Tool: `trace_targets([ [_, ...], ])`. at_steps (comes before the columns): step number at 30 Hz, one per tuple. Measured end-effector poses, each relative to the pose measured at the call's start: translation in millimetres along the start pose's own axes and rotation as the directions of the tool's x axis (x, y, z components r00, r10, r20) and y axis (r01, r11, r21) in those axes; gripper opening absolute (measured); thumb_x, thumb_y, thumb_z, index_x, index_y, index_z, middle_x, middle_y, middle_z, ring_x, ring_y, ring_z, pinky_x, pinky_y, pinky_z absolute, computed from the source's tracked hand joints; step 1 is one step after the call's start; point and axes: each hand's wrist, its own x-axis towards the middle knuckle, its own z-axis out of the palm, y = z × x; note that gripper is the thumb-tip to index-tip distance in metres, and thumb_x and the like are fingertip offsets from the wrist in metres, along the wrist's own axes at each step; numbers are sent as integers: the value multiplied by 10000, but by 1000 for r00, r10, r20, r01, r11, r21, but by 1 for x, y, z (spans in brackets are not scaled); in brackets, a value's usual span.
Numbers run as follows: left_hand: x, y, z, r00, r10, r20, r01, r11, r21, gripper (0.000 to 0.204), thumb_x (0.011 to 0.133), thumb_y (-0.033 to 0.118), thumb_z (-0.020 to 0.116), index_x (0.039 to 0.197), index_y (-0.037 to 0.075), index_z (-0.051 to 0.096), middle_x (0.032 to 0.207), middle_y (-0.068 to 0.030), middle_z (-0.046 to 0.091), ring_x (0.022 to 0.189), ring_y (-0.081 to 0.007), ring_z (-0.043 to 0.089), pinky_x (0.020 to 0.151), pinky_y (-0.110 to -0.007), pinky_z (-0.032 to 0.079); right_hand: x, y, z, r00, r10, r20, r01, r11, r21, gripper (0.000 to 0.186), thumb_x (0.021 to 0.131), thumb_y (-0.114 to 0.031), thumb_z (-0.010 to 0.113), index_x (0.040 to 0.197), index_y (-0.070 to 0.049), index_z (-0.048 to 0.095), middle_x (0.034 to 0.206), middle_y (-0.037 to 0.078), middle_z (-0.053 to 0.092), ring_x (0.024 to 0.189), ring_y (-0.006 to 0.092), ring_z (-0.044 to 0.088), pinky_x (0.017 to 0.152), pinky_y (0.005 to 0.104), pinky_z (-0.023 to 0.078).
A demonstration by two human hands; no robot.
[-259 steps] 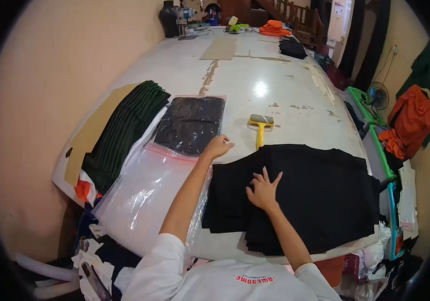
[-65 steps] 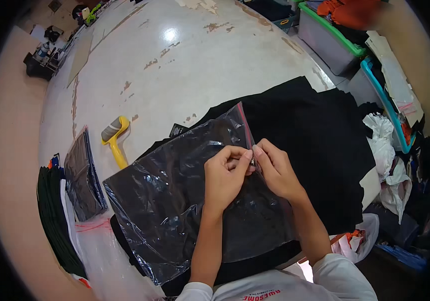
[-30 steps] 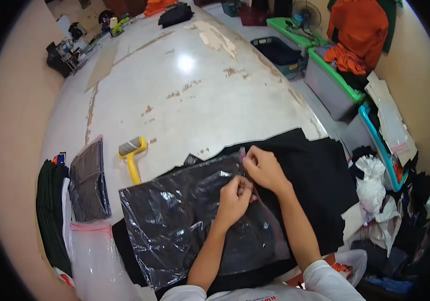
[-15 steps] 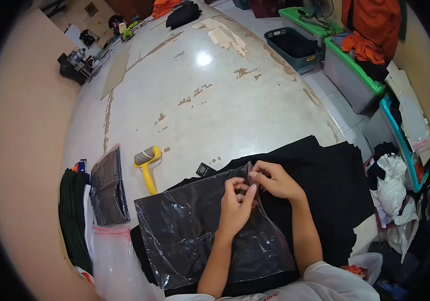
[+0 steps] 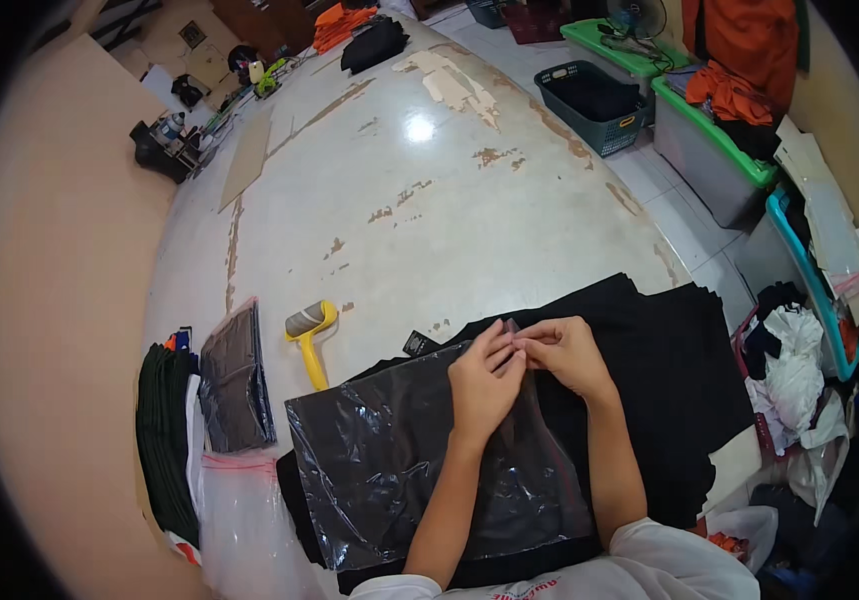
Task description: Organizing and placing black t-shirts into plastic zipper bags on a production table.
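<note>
A clear plastic zip bag [image 5: 389, 460] with a folded dark garment inside lies flat before me, on top of black garments [image 5: 664, 400]. My left hand [image 5: 487, 380] pinches the bag's far right corner, thumb against fingers. Right beside it, my right hand [image 5: 561, 355] is closed on the same corner, its fingertips nearly meeting the left thumb. From that corner the bag's reddish seal edge runs down toward my right forearm. A small black tag [image 5: 419, 344] shows just beyond the bag's far edge.
Left of the bag lie a yellow-handled lint roller [image 5: 311, 340], a bagged dark garment [image 5: 236, 380], empty clear bags [image 5: 249, 520] and folded dark green clothes [image 5: 166, 435]. Past the table's right edge stand a dark basket [image 5: 589, 105], a green-lidded bin [image 5: 709, 150] and heaped white cloth [image 5: 794, 360].
Both hands have shifted along the bag's corner; my left fingers, more curled before, now reach farther up it. The whole view has shifted slightly to the right.
</note>
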Motion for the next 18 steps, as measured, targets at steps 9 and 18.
trace_targets([
  [9, 17, -16, -7, 992, -129, 16, 130, 985, -116, 314, 762, 15, 610, 1039, -103, 521, 893, -144, 609, 751, -128, 594, 658, -204, 486, 5, 5, -3, 998, 37, 59, -39, 999, 20, 159, 739, 22, 567, 873, 102, 598, 735, 112, 623, 647, 110, 589, 569, 210, 488],
  [18, 22, -25, -10, 978, -178, 106, 197, 958, -207, 229, 790, -2, 568, 1004, -82, 552, 852, -102, 608, 685, -88, 574, 606, -176, 473, 7, 10, -8, 997, 41, 58, -42, 999, 22, 126, 739, 54, 535, 837, 97, 601, 718, 103, 622, 630, 110, 592, 573, 219, 499],
])
